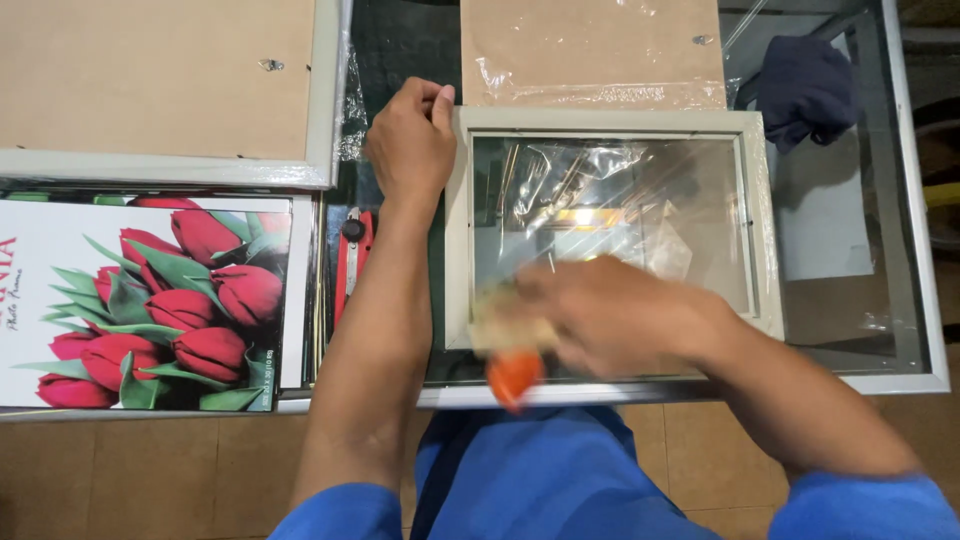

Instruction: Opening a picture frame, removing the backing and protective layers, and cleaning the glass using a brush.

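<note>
We see our left hand [410, 140] resting flat-ish on the top left corner of a pale picture frame [462, 230], fingers curled over the corner & pressed together, thumb side toward the glass. The frame lies face down on the glass table [915, 300], w/ crinkled clear plastic film [590, 190] inside its opening.

Our right hand [610, 315] is blurred, low over the frame's bottom left corner, closed round a cloth-like beige pad [500, 320] w/ something orange [513, 375] just below it; we can't tell exactly how the fingers grip it.

Just left of the left forearm lies a red cutter knife [352, 255]. Further left of that: a print of red tulips [170, 300], & above it a larger frame back [160, 80], brown board. Beyond the left hand's fingertips, another brown backing board [590, 45] w/ film at its edge. Far to the right of both hands, a dark blue cloth [808, 85] lies bunched on the table.
</note>
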